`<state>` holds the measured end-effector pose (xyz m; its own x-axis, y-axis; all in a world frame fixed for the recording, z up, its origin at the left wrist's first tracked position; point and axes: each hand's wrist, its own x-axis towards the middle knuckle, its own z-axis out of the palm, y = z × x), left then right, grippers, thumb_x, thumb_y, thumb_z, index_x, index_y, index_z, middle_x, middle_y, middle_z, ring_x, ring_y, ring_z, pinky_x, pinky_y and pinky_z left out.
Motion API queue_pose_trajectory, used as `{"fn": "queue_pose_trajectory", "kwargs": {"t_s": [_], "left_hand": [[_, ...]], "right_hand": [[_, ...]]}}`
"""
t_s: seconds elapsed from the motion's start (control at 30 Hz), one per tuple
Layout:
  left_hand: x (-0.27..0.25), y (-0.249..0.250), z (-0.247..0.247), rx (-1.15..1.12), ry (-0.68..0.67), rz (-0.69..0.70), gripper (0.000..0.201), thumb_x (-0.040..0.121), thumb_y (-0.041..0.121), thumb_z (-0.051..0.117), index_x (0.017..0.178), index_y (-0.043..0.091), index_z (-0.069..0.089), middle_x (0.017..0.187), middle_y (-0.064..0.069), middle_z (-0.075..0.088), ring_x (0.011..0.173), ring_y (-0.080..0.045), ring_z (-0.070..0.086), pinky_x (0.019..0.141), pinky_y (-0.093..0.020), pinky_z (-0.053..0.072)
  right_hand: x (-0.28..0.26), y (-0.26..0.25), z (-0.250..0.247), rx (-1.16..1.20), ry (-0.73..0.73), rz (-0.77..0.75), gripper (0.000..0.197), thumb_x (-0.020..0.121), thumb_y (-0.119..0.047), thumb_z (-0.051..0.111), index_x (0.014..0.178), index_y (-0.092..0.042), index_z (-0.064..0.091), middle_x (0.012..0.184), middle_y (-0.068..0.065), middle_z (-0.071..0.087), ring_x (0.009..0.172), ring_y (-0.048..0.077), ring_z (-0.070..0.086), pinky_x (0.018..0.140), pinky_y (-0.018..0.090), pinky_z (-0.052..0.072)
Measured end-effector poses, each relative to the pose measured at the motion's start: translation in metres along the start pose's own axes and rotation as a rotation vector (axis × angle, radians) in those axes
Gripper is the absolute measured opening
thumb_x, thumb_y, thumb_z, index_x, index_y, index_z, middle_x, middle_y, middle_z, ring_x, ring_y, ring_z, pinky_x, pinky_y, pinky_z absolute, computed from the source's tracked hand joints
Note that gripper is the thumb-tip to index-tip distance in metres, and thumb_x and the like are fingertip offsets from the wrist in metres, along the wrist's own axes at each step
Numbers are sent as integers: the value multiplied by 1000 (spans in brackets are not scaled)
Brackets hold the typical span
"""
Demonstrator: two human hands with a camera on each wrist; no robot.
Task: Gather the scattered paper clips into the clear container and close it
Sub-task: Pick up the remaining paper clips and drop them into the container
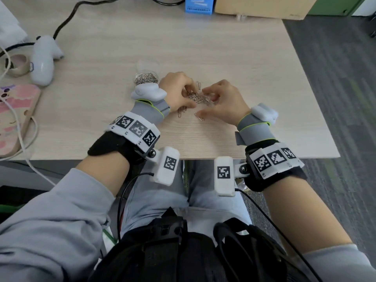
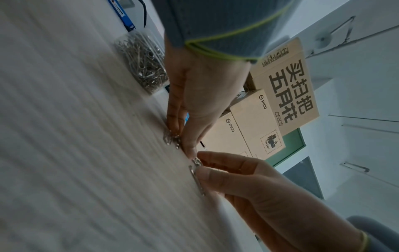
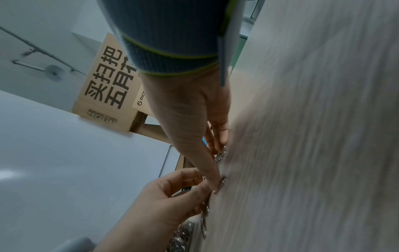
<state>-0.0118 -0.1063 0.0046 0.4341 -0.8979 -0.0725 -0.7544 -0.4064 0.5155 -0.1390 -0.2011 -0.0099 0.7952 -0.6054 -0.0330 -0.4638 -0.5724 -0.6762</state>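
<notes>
**Raking loose clips into one pile**

Both hands work a heap of paper clips (image 1: 200, 98) on the desk (image 1: 234, 64); left hand (image 1: 177, 90) pinches clips at the heap's edge, right hand (image 1: 225, 100) pinches others opposite; clear container (image 1: 146, 78), lid off and part-filled, sits just beyond the left wrist. Advice: sweep strays (image 1: 181, 111) inward first; lift in small bunches, low over the rim.

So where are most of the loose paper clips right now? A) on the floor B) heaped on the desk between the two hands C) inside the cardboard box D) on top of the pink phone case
B: the pile of loose paper clips lies on the desk between the left hand and the right hand, beside the clear container already holding clips.
</notes>
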Motion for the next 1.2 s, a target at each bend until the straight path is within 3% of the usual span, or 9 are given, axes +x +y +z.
{"fn": "queue_pose_trajectory", "kwargs": {"t_s": [0.13, 0.3, 0.43, 0.57, 0.7, 0.8, 0.97, 1.03, 1.2], "left_hand": [[5, -2, 3, 21, 38, -9, 23, 72, 23, 73, 92, 14, 68, 98, -9, 67, 79, -19, 57, 80, -32, 46], [13, -4, 1, 77, 0, -6, 19, 75, 23, 70, 92, 12, 67, 97, -8, 68, 78, -16, 51, 70, -25, 37], [18, -2, -2, 81, 2, -16, 19, 73, 21, 71, 89, 11, 67, 93, -9, 67, 79, -20, 53, 70, -26, 38], [19, 1, -8, 76, -1, -19, 19, 72, 18, 72, 87, 8, 68, 83, -5, 61, 80, -22, 55, 70, -27, 40], [17, -2, -23, 15, 47, -13, 17, 72, 19, 74, 84, 8, 69, 71, -2, 58, 70, -20, 57, 68, -25, 40], [11, -12, -37, -181, 147, -49, 14, 72, 15, 75, 80, 7, 67, 56, 6, 55, 43, -1, 57, 59, -21, 46], [-3, -40, -52, -364, 396, -93, 13, 67, 17, 77, 76, 13, 68, 57, 3, 58, 43, 2, 58, 51, -11, 46], [-5, -53, -57, -380, 468, -120, 14, 64, 24, 77, 74, 21, 68, 62, -4, 62, 49, -2, 58, 58, -20, 48], [-9, -67, -58, -263, 398, -166, 19, 65, 20, 78, 81, 12, 72, 66, 3, 62, 53, 1, 52, 58, -8, 38]], "right_hand": [[8, -1, 7, -10, 43, -24, 43, 64, -24, 81, 104, -12, 70, 102, 6, 52, 81, 17, 58, 69, 12, 42], [17, -4, 8, -15, 104, -11, 23, 73, -14, 71, 95, -8, 73, 90, 4, 52, 83, 24, 64, 84, 34, 51], [25, -7, 6, -112, 70, 7, 21, 76, -17, 69, 94, -7, 72, 88, 5, 60, 80, 20, 56, 78, 27, 46], [30, -13, 2, -161, 0, 40, 20, 78, -20, 69, 91, -6, 71, 97, 14, 71, 91, 28, 63, 85, 37, 50], [34, -17, 5, -203, -17, 76, 14, 78, -13, 63, 89, -8, 70, 96, 16, 70, 93, 32, 64, 81, 37, 53], [38, -20, 9, -208, -20, 69, 16, 79, -7, 58, 90, -8, 70, 97, 17, 70, 92, 33, 63, 80, 36, 53], [43, -26, 9, -101, -16, 62, 11, 78, -8, 64, 86, -5, 72, 67, 3, 58, 65, 15, 53, 55, 16, 41], [44, -31, 6, -16, -13, 59, 9, 76, -5, 63, 79, -7, 71, 56, -5, 54, 51, 4, 53, 62, 22, 47], [50, -49, 10, 159, 29, 44, 23, 73, -4, 63, 57, -20, 59, 51, -6, 55, 36, -4, 51, 62, 26, 47]]}}
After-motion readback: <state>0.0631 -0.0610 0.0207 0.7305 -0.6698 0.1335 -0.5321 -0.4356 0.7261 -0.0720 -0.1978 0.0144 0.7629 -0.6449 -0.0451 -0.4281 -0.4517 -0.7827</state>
